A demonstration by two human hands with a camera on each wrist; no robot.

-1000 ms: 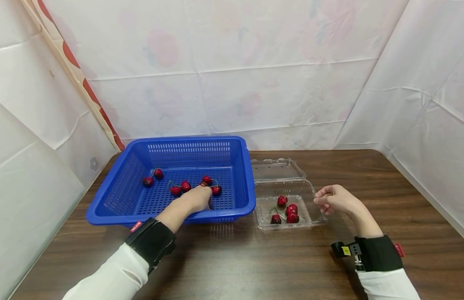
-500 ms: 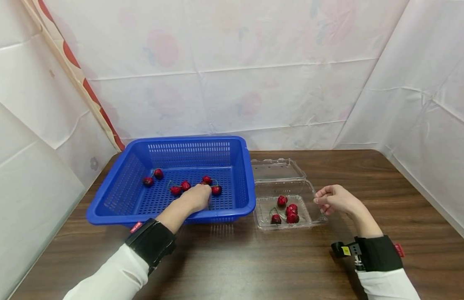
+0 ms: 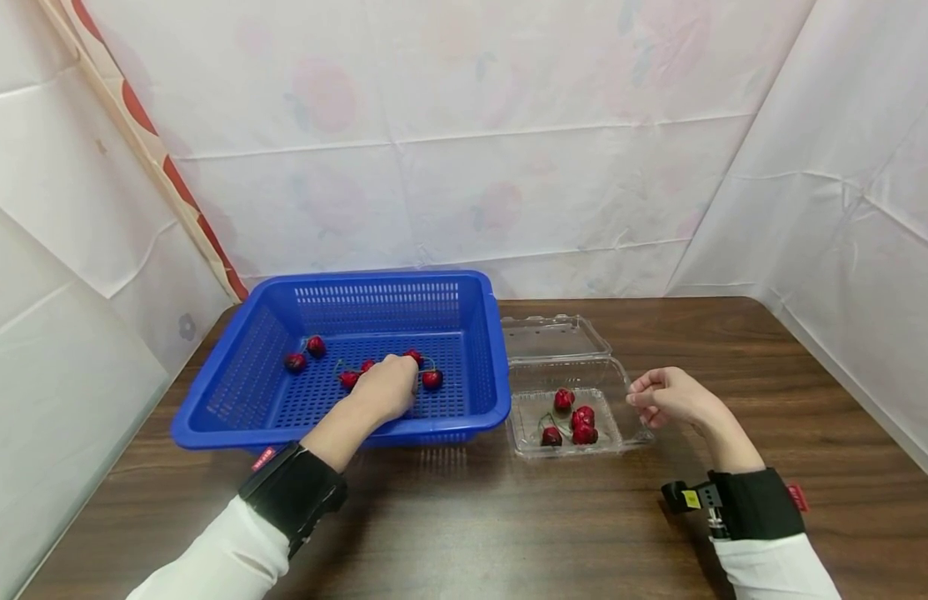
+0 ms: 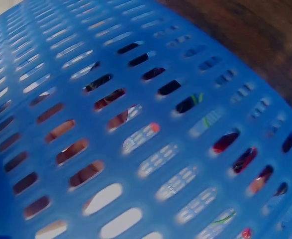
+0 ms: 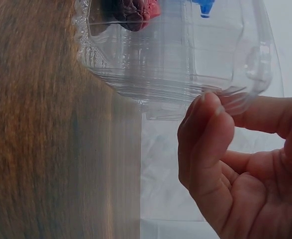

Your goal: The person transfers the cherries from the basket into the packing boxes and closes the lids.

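My left hand (image 3: 389,390) reaches over the front rim of a blue slotted plastic basket (image 3: 232,439), its fingers bent down among several red cherries (image 3: 431,379). Through the basket's slots in the left wrist view, those fingers appear against a dark red cherry (image 4: 110,98), though the basket wall hides most of the grip. My right hand (image 3: 677,396) pinches the right edge of a clear plastic clamshell box (image 3: 520,442) between thumb and fingers. Inside that box lie several cherries (image 3: 583,417), some with stems. Its hinged lid (image 3: 554,340) lies back, away from me.
A dark wooden table (image 3: 464,517) carries both containers, which stand side by side. Two more cherries (image 3: 305,353) sit at the basket's left. White patterned sheeting (image 3: 449,167) rises behind the table and along both sides.
My left hand has shifted slightly up and left inside the basket, now covering the cherry that showed by its fingertips. The right hand keeps its hold on the box edge.
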